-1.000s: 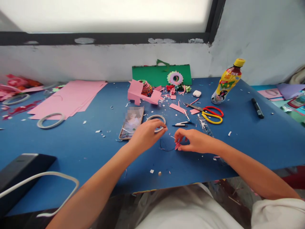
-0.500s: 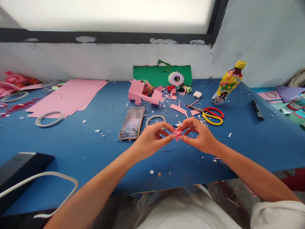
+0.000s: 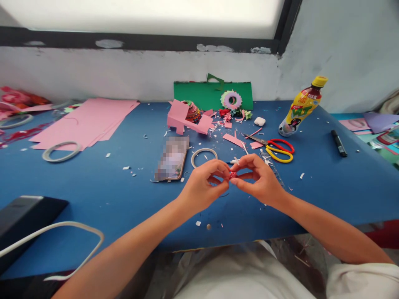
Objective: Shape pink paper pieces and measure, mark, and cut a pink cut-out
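Observation:
Between my two hands is a small folded pink-red paper piece [image 3: 232,175], mostly covered by the fingers. My left hand [image 3: 208,182] pinches it from the left, and my right hand [image 3: 257,177] pinches its right side with thumb and fingertips. A small whitish strip shows at the right index finger. Just behind the hands lies a roll of tape [image 3: 204,150]. Scissors [image 3: 274,150] with red and yellow handles lie beyond my right hand, blades toward the left. Left of the tape roll rests a phone [image 3: 173,159].
Pink sheets [image 3: 90,120] lie at the back left, with another tape roll [image 3: 61,152] at their front edge. Cut pink paper [image 3: 190,118], scraps and a lilac paper ring [image 3: 231,100] sit before a green sheet [image 3: 199,93]. A bottle [image 3: 301,106] and black marker [image 3: 338,143] are on the right.
The paper piece has been turned between my fingers; less of it shows, and a redder side faces me. My left fingers have curled closer around it. The view has shifted slightly.

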`<state>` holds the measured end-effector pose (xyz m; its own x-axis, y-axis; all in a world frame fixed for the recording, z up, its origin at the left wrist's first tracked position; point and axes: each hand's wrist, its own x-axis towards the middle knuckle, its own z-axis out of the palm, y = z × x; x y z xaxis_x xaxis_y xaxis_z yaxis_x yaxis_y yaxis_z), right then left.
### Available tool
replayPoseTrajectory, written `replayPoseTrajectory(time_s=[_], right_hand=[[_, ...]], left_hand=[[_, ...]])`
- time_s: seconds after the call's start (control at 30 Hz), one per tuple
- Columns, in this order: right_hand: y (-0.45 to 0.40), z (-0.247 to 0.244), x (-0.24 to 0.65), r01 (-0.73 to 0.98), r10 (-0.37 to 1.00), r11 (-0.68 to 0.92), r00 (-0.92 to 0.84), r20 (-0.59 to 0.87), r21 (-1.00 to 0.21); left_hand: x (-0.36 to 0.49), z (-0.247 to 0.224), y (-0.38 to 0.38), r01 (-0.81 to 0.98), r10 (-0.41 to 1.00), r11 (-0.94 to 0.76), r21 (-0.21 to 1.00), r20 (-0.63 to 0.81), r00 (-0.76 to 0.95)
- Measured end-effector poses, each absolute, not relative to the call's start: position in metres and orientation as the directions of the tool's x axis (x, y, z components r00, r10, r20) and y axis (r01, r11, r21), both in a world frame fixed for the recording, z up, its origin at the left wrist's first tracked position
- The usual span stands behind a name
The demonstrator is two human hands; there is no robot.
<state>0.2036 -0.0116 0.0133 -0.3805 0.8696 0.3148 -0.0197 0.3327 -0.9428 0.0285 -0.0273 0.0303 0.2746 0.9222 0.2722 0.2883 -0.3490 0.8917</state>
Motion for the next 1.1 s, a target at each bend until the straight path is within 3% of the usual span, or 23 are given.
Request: replayPoseTrajectory(time_s=[0.33,0.73,0.97,1.1], right_hand=[[-0.0112,0.0085,0.2003,-0.033,0.852,0.424,-0.326,0.411,-0.905],[-0.0159,0.0076,0.1971,0.050,0.826,0.500,-0.327,0.459,-0.864],[-0.0161,0.0077,0.1989,0.026,0.822,0.491,-0.345,0.453,-0.871],[-0.0159,0.0127,0.2015,-0.029,0.819,0.491,-0.326,0.473,-0.870]], left_hand=[[0.0306,0.0263,-0.0273,0.346,0.960,-0.204,0.916,0.118,0.254],[0.0322,0.0226,-0.0279,0.366,0.921,-0.362,0.857,0.270,0.280],[0.0306,0.0256,-0.0284,0.357,0.945,-0.257,0.898,0.155,0.290],[0.0293,0.0300,-0.0271,0.315,0.952,-0.244,0.917,0.164,0.260]])
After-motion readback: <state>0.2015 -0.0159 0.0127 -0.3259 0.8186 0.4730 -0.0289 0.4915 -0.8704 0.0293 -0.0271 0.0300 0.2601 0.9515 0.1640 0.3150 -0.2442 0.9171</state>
